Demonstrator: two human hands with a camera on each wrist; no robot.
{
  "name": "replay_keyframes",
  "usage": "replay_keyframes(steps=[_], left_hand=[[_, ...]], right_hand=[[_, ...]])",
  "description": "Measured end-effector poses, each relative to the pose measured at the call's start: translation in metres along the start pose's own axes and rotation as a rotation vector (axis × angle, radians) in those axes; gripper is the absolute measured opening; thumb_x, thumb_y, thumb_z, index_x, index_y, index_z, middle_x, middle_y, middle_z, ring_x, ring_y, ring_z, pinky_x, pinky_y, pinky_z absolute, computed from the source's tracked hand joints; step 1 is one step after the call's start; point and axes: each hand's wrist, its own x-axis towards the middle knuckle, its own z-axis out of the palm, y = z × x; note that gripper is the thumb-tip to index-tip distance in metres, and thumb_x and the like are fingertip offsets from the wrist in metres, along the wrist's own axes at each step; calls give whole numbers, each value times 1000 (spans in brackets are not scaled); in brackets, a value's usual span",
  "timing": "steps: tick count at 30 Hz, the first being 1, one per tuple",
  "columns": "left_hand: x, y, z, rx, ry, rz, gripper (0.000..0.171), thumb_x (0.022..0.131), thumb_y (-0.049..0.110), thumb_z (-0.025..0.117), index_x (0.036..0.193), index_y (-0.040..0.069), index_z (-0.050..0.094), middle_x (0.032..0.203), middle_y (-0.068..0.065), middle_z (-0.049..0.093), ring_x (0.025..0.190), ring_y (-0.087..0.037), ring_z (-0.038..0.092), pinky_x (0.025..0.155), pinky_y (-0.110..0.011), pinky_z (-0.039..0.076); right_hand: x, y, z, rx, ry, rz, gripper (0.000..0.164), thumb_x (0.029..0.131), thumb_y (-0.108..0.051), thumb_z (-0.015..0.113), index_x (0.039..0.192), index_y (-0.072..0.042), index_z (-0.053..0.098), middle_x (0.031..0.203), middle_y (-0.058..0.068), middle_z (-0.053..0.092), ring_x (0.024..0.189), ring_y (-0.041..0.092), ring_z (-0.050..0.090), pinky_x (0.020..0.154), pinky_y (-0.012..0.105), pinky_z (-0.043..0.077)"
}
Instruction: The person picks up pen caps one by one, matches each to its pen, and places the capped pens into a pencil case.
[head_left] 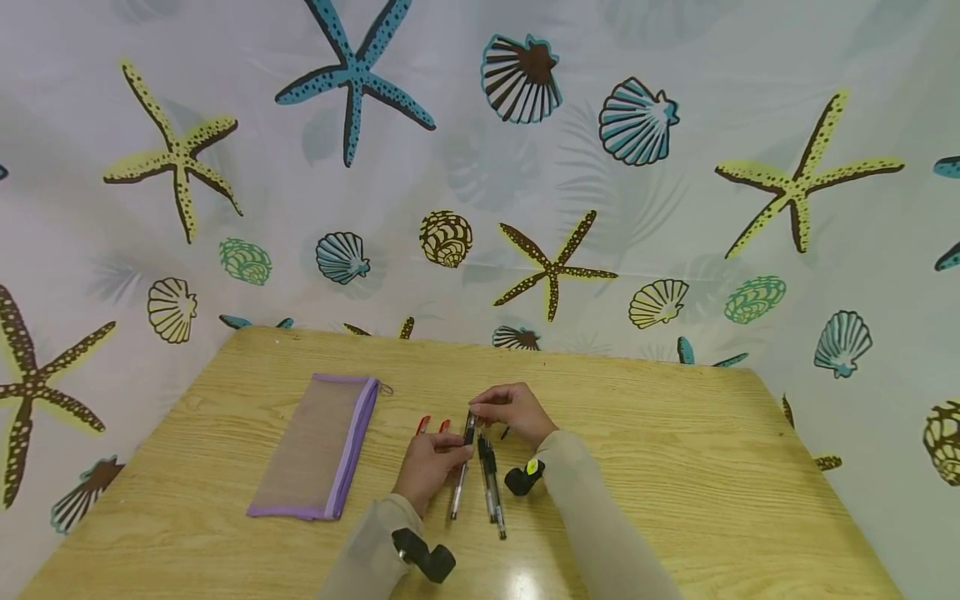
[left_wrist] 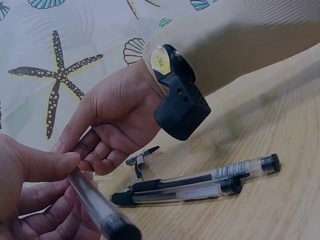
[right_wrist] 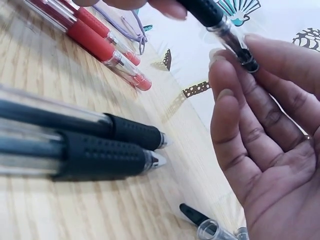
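Note:
A clear-barrelled black gel pen [head_left: 458, 492] is held up between both hands over the table. My left hand [head_left: 427, 468] grips it around the barrel, thumb on top; in the left wrist view the pen's black back end [left_wrist: 125, 231] points toward the camera. With thumb and fingertips my right hand [head_left: 521, 414] pinches the opposite end, which in the right wrist view is a clear section with a black tip [right_wrist: 248, 64]. Two uncapped black gel pens [left_wrist: 200, 185] lie side by side just right of it. Beyond them are small clear caps with black clips [right_wrist: 207, 225].
Two red gel pens [right_wrist: 95, 42] lie partly behind the left hand. Left of them, a flat beige mesh pouch with purple trim [head_left: 311, 446] rests on the wooden table [head_left: 690, 483]. A curtain printed with starfish and shells [head_left: 420, 192] encloses the table's back and sides.

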Motion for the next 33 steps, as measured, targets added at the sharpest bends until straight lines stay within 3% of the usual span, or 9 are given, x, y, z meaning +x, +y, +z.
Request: replay_keyframes(steps=[19,27,33], left_hand=[[-5,7,6,-82,53,-4,25,88,4,69,107,-11,66,89,-11,69,72,-13,62,64,-30,53],[-5,5,7,-91,74,9,21,87,0,68,104,-12,66,84,-10,68,73,-16,64,62,-28,52],[-3,3,8,-93,93,14,20,86,-1,68,102,-12,66,84,-10,68,69,-12,63,61,-28,52]], right_hand=[[-1,-10,2,78,-23,-10,33,91,-6,65,109,21,60,80,-1,69,71,13,63,70,34,54],[1,-7,3,72,-28,-11,31,92,-5,64,108,21,60,79,-1,69,70,13,63,71,38,55],[2,-5,3,86,-39,-17,32,91,-4,64,109,23,58,78,-2,69,69,12,63,69,33,55]])
